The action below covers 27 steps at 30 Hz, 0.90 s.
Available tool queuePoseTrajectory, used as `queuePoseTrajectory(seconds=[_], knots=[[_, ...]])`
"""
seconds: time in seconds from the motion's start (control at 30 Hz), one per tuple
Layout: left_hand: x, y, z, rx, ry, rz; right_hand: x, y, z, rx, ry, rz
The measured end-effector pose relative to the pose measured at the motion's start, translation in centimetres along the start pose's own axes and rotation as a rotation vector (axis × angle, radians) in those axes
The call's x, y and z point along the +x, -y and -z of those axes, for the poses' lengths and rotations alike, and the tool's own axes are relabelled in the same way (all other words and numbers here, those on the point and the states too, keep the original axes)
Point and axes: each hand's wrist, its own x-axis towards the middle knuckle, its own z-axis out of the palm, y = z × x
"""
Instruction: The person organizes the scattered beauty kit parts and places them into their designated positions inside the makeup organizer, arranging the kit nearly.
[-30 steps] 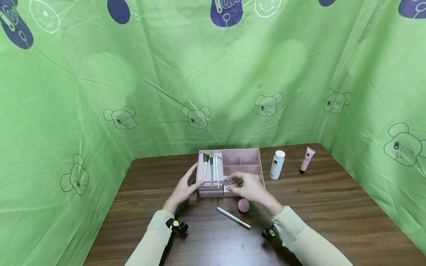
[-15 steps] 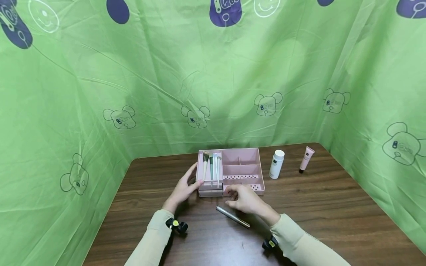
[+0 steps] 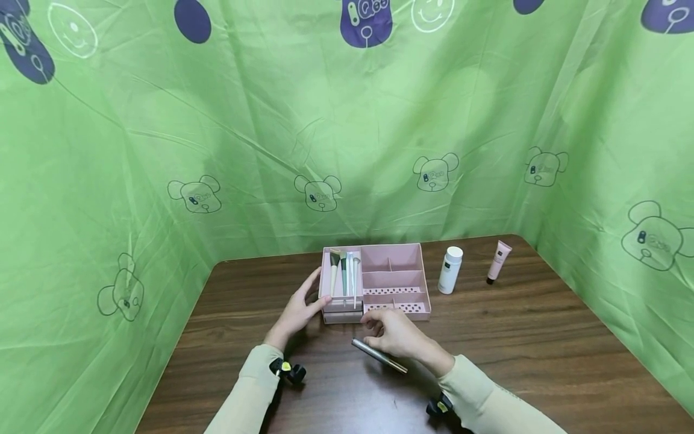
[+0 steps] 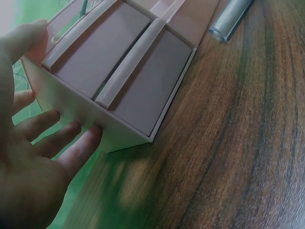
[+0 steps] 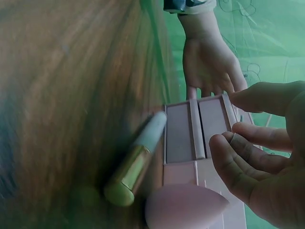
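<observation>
The pink makeup organizer [image 3: 344, 317] stands on the table, with two drawers at its front left. My left hand [image 3: 297, 308] steadies its left side, straight fingers on the side wall and thumb [image 4: 26, 40] over the top edge. My right hand [image 3: 398, 334], fingers loosely bent and holding nothing, hovers in front of the organizer. A pink makeup sponge [image 5: 183, 209] shows beside this hand in the right wrist view; the hand hides it in the head view. Just below the right hand lies a slim silver cosmetic tube [image 3: 384, 358] with a gold end.
Several makeup brushes [image 3: 344, 274] lie in the organizer's left top compartment. A white bottle [image 3: 450, 271] stands to its right. Farther right is a pink squeeze tube [image 3: 499, 263], cap down. Green cloth [image 3: 379, 120] hangs behind the brown wooden table [image 3: 515, 325].
My right hand has drawn back from the organizer's front compartments toward me, now covering the sponge in the head view. The left hand has kept its place on the organizer.
</observation>
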Motion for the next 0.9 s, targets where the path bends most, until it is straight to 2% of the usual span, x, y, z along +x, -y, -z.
queuePoseTrajectory(seconds=[0.27,0.57,0.77,0.9], knots=[[-0.1,0.0,0.0,0.007,0.005,-0.005,-0.3,0.0,-1.3,-0.006,0.021,0.026],[0.0,0.0,0.1,0.003,0.005,-0.005,-0.6,-0.1,-2.1,-0.056,0.063,-0.003],[-0.1,0.1,0.1,0.016,0.009,-0.003,-0.7,0.0,-2.3,-0.129,0.097,-0.052],[0.0,0.1,0.1,0.016,0.007,-0.008,-0.8,0.0,-2.4,-0.209,0.097,-0.040]])
